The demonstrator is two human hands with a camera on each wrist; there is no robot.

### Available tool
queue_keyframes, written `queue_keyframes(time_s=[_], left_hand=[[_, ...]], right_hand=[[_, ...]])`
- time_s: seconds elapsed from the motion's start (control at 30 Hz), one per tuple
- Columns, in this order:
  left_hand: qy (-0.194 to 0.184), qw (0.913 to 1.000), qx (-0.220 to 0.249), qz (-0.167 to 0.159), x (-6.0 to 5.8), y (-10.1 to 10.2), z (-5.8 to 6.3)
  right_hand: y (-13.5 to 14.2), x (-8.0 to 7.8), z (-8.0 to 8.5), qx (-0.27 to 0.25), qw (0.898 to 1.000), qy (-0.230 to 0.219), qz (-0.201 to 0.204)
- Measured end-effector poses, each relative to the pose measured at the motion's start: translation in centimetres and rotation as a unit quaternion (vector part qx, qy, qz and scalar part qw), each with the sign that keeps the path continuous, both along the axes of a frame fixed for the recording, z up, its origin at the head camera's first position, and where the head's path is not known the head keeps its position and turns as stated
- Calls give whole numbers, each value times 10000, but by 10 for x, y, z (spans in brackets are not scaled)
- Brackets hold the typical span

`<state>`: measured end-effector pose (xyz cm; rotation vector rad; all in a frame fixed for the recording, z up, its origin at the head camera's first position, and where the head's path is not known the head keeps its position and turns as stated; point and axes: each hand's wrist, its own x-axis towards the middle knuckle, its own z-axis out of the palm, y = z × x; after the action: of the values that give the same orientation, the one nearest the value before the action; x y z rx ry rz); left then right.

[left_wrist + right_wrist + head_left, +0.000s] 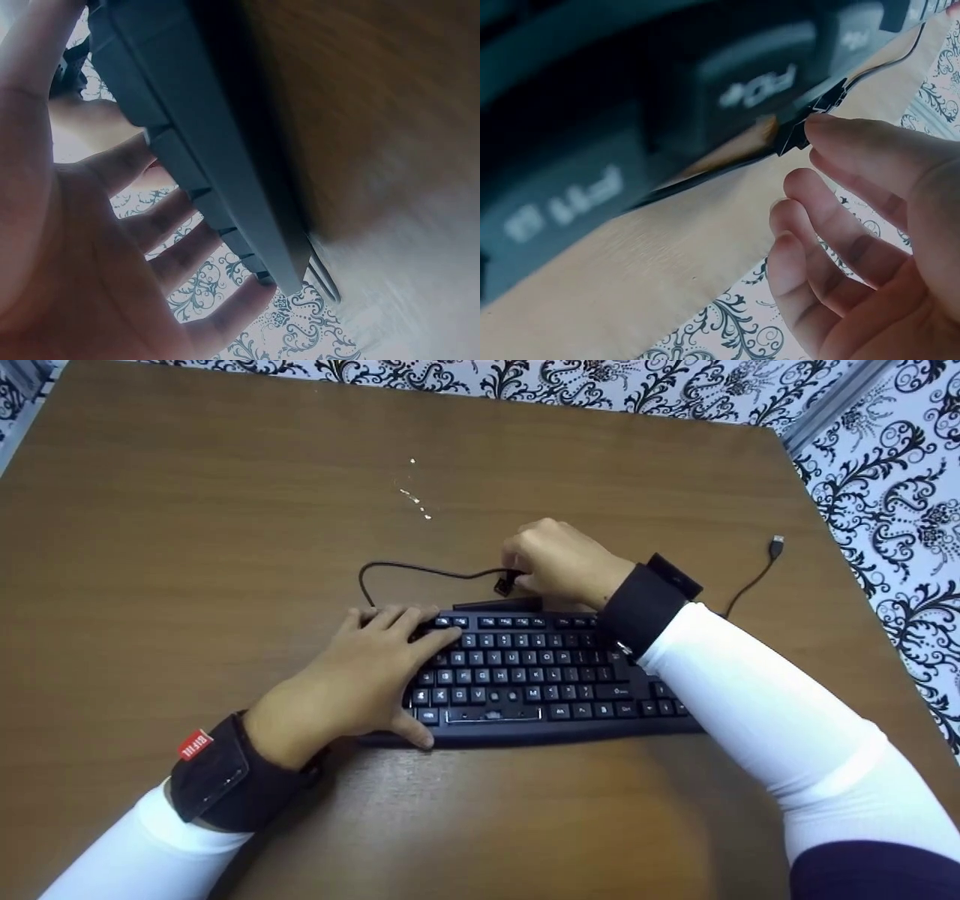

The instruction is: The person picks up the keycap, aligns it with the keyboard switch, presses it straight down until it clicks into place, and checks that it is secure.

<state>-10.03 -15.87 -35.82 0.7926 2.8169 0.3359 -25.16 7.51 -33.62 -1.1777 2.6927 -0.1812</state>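
Note:
A black keyboard (pixel 517 675) lies on the wooden table. My left hand (pixel 360 675) spans its left end, thumb at the front edge, fingers spread over the keys and back edge. In the left wrist view the fingers (pixel 176 251) reach the keyboard's side (pixel 225 142). Behind the keyboard, my right hand (pixel 559 556) pinches a small black piece (pixel 504 584) on the black cable (pixel 427 570). The right wrist view shows thumb and index finger at this piece (pixel 799 135), the other fingers curled loosely. What exactly it is cannot be told.
A USB plug (pixel 777 545) on a black cable lies right of the right forearm. A flat black strip (pixel 495 605) sits along the keyboard's back edge. Small white specks (pixel 412 497) dot the far table (pixel 225 457). Black-and-white patterned covering (pixel 900 510) surrounds the table.

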Motion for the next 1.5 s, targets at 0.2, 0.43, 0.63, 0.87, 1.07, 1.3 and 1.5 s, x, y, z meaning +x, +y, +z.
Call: queue_keyframes(time_s=[0.2,0.43,0.63,0.87,1.07,1.3,1.5], left_hand=[[28,10000,33,-2,1,0,0],[42,10000,23,-18,0,1,0],[55,10000,69,-25,1,0,1],[13,10000,86,-15,1,0,2],[38,9999,93,-5,1,0,2],[10,10000,23,19,1,0,2],[32,10000,35,5,1,0,1]], right_hand=[[-3,-1,-2,90,9999,11,47],[-6,-3,-3,293,9995,28,65],[-7,-3,-2,301,9995,19,6],[-1,-6,2,97,9998,-142,-72],[5,-11,6,-33,9988,-430,-216],[12,-15,6,-82,9980,-540,-310],[12,-16,3,69,9980,-539,-318]])
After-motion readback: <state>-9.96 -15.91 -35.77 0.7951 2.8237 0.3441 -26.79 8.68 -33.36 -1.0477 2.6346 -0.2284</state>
